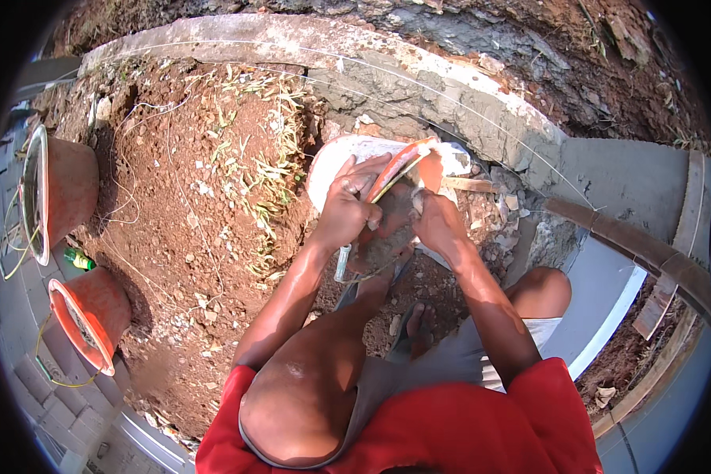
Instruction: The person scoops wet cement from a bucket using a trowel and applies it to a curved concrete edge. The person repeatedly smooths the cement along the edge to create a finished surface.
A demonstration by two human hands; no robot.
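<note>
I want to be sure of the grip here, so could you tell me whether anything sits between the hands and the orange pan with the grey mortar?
Nothing visible does. The left hand grips the rim of the orange pan directly, and the right hand lies on the grey mortar inside it. A white basin sits behind the pan, not between.

Rough, matt grey concrete curb [482, 110]

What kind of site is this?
Likely an outdoor masonry or building site: a curved grey concrete kerb under taut string lines, red-brown dug soil, and two orange mortar-stained buckets. Both hands grip an orange pan of grey mortar.
</note>
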